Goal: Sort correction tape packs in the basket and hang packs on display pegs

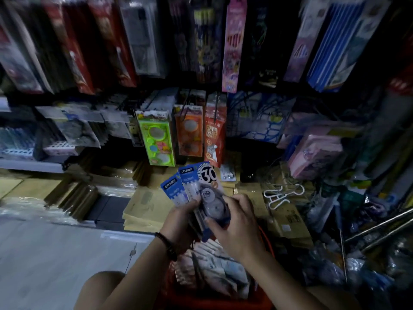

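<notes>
- Sorting looks like the step in hand: a small fan of blue-and-white correction tape packs [172, 190] is held up above the far edge of the red basket [267, 239], facing the display wall.
- The left hand [181, 218] grips the fan from below. Its fingers are curled round the lower ends of the cards and the thumb presses on the front.
- The right hand [234, 222] is clamped on the front pack [207, 175], the one marked 30. Its fingers wrap over the clear bubble that holds the tape, as if to square the pack up or draw it out of the fan.
- More loose packs [219, 271] lie heaped inside the basket under both wrists, so much sorting seems left to do.
- No pack in the hands is on a peg yet. The hanging green card [156, 139] and orange card [190, 130] are just beyond the fan, near but apart from it.
- The next move probably calls for lining up the punched tops of the held packs while the left hand steadies the stack.
- The right hand could then lift the packs to a peg. The dim, blurred rack does not show which peg is free.
</notes>
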The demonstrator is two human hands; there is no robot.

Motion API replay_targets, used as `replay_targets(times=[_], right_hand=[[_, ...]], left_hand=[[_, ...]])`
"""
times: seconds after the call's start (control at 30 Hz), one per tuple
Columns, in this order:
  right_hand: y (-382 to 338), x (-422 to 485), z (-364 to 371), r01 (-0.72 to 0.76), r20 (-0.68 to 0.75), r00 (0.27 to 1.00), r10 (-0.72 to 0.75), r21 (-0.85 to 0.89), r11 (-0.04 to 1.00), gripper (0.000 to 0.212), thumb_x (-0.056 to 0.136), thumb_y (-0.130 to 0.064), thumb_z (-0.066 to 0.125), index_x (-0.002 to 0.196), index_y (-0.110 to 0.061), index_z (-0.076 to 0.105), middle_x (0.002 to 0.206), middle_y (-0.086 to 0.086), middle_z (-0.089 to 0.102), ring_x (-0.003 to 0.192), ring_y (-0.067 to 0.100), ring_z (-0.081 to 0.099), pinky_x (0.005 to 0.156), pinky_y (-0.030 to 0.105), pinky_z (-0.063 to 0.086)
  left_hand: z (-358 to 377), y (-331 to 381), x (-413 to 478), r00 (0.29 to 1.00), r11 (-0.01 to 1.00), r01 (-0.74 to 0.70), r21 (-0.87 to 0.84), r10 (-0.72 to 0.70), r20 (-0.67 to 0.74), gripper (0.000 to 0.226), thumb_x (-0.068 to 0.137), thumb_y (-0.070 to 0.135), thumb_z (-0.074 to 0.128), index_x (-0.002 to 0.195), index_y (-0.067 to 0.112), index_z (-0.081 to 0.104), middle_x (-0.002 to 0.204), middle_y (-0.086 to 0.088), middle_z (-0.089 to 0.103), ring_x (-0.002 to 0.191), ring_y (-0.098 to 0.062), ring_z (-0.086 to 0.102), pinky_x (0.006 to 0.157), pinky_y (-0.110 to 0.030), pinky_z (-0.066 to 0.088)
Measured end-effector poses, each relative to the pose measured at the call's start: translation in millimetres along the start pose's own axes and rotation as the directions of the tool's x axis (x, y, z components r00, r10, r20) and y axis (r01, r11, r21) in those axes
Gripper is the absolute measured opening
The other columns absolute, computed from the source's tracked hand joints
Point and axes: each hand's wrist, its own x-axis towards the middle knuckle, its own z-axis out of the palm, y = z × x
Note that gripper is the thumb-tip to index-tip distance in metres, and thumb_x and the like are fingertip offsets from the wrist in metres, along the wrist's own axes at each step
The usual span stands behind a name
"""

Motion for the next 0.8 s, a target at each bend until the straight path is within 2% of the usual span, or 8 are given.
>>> replay_targets(times=[0.13, 0.23, 0.3, 0.43, 0.57, 0.67, 0.73, 0.8], right_hand=[[-19, 26, -41, 0.084, -0.082, 0.993, -0.088, -0.042, 0.996, 0.084, 0.084, -0.058, 0.064, 0.157, -0.02, 0.046, 0.135, -0.004, 0.045, 0.126, 0.019, 0.054, 0.101, 0.036, 0.054], [-32, 49, -80, 0.126, -0.1, 0.986, -0.131, -0.053, 0.991, 0.085, 0.088, -0.061, 0.059, 0.163, -0.029, 0.036, 0.132, -0.011, 0.044, 0.12, 0.016, 0.056, 0.09, 0.034, 0.057], [-40, 66, -107, 0.168, -0.147, 0.973, -0.177, -0.071, 0.983, 0.083, 0.09, -0.062, 0.058, 0.163, -0.028, 0.038, 0.125, -0.011, 0.045, 0.114, 0.014, 0.056, 0.088, 0.027, 0.054], [-61, 99, -160, 0.226, -0.228, 0.941, -0.248, -0.12, 0.967, 0.08, 0.092, -0.053, 0.07, 0.163, -0.031, 0.04, 0.124, -0.013, 0.047, 0.115, 0.01, 0.054, 0.092, 0.024, 0.052], [-81, 139, -216, 0.242, -0.352, 0.89, -0.288, -0.17, 0.955, 0.074, 0.09, -0.046, 0.077, 0.156, -0.027, 0.051, 0.12, -0.014, 0.05, 0.11, 0.009, 0.057, 0.088, 0.026, 0.053], [-90, 172, -261, 0.246, -0.428, 0.846, -0.318, -0.215, 0.945, 0.073, 0.09, -0.046, 0.076, 0.155, -0.023, 0.053, 0.116, -0.012, 0.05, 0.104, 0.012, 0.058, 0.088, 0.028, 0.054], [-95, 195, -291, 0.242, -0.494, 0.798, -0.345, -0.261, 0.934, 0.072, 0.09, -0.043, 0.079, 0.154, -0.025, 0.053, 0.116, -0.012, 0.051, 0.106, 0.011, 0.058, 0.089, 0.023, 0.051], [-101, 216, -321, 0.219, -0.545, 0.759, -0.358, -0.304, 0.927, 0.072, 0.091, -0.041, 0.08, 0.156, -0.026, 0.051, 0.117, -0.012, 0.049, 0.107, 0.009, 0.055, 0.088, 0.02, 0.047]], left_hand=[[37, 35, 0, 0.99, 0.976, -0.137, 0.168, 0.128, 0.063, 0.034, 0.101, 0.015, 0.069, 0.134, 0.006, 0.068, 0.131, -0.025, 0.073, 0.122, -0.046, 0.07, 0.112, -0.065, 0.05], [67, 70, -7, 0.972, 0.947, -0.205, 0.249, 0.167, 0.164, 0.04, 0.096, 0.018, 0.073, 0.134, 0.005, 0.067, 0.13, -0.024, 0.074, 0.119, -0.043, 0.072, 0.099, -0.059, 0.061], [86, 96, -12, 0.959, 0.93, -0.239, 0.279, 0.182, 0.217, 0.041, 0.097, 0.02, 0.07, 0.135, 0.007, 0.066, 0.128, -0.02, 0.076, 0.115, -0.039, 0.075, 0.086, -0.051, 0.066], [124, 145, -21, 0.926, 0.891, -0.315, 0.328, 0.212, 0.313, 0.042, 0.095, 0.024, 0.072, 0.134, 0.01, 0.067, 0.125, -0.017, 0.077, 0.113, -0.038, 0.077, 0.088, -0.054, 0.065], [164, 188, -18, 0.881, 0.843, -0.426, 0.329, 0.304, 0.363, 0.041, 0.089, 0.017, 0.074, 0.128, 0.006, 0.07, 0.122, -0.022, 0.078, 0.104, -0.04, 0.078, 0.076, -0.048, 0.067], [195, 220, -11, 0.821, 0.773, -0.555, 0.306, 0.451, 0.349, 0.036, 0.088, 0.009, 0.075, 0.123, 0.004, 0.073, 0.12, -0.024, 0.078, 0.102, -0.039, 0.077, 0.087, -0.048, 0.065], [215, 242, -13, 0.797, 0.744, -0.595, 0.304, 0.495, 0.346, 0.03, 0.093, 0.003, 0.074, 0.123, 0.007, 0.074, 0.119, -0.021, 0.079, 0.108, -0.04, 0.077, 0.099, -0.056, 0.061], [232, 263, -17, 0.773, 0.71, -0.629, 0.318, 0.525, 0.356, 0.027, 0.096, 0.003, 0.073, 0.123, 0.01, 0.076, 0.117, -0.016, 0.081, 0.11, -0.038, 0.077, 0.102, -0.058, 0.059]])
